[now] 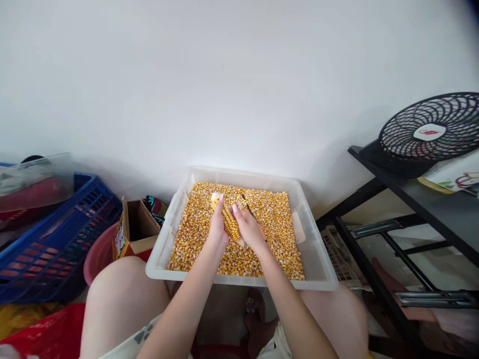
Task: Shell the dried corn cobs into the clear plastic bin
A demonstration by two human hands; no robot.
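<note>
An ear of corn [231,224] with yellow kernels lies slantwise in my left hand [217,227], whose fingers are wrapped around it; its pale end pokes out above my thumb. My right hand [247,227] is closed against the ear's right side, thumb and fingers pressed onto the kernels. Below both hands, loose corn kernels [277,249] fill the bottom of a translucent plastic bin [314,249]. A thin dark stick-like tool [247,204] with a bit of orange near it sits among the kernels, partly hidden behind my right hand.
The bin rests across my knees, close to a white wall [224,89]. At left are a blue plastic basket [41,239], a pink basin [99,252] and an opened cardboard box [138,227]. On the right, a black fan [430,132] stands on a black-framed table [404,194].
</note>
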